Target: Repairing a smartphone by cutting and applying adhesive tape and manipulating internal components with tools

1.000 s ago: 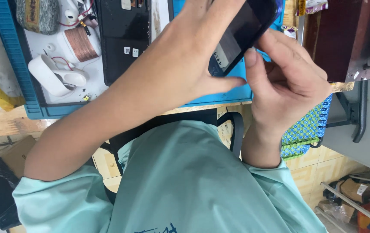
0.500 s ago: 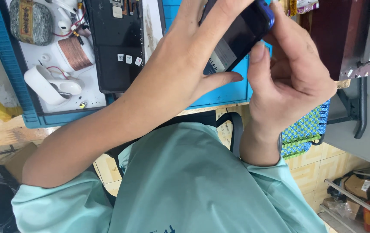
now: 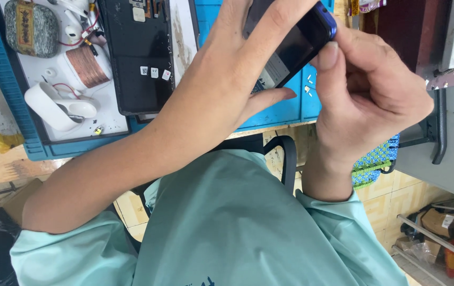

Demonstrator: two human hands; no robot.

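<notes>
Two hands on one dark phone with blue edge, held above blue work mat. Left hand wraps phone from side, fingers curled over top, thumb underneath. Right hand pinches phone's blue corner, thumb pressed on its face. Left of left hand, on surface: opened black phone body, copper coil, white earbud case, grey pouch. Below both hands: teal shirt.
</notes>
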